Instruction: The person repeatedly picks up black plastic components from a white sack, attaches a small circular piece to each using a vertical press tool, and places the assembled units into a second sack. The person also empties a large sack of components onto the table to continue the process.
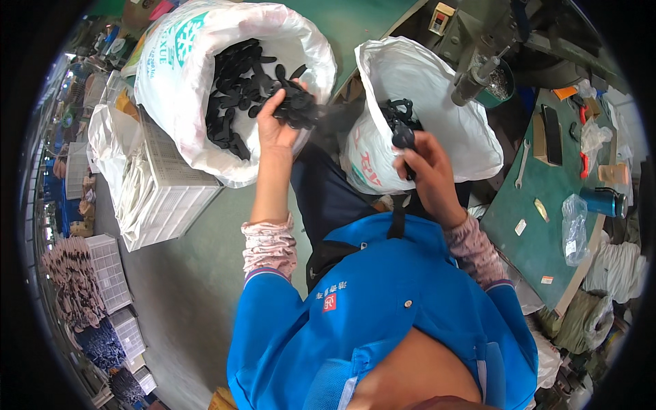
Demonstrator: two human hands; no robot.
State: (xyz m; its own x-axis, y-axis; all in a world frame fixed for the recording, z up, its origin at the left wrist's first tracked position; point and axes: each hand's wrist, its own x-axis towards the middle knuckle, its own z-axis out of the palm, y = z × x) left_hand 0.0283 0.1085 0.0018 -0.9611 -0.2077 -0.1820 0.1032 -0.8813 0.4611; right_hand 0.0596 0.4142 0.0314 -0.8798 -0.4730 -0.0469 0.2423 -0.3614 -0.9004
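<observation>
Beside a green workbench (507, 208), both hands (279, 130) (437, 179) grip smooth black pieces (298, 109) with rounded ends.

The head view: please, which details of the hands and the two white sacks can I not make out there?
In the head view:
Left hand: part of its palm and fingers is hidden by the bunch of black pieces.
Single black piece: partly covered by the right hand's fingers.
Left sack: its deeper contents lie under the upper pieces.
Right sack: its near wall hides the bottom.
</observation>
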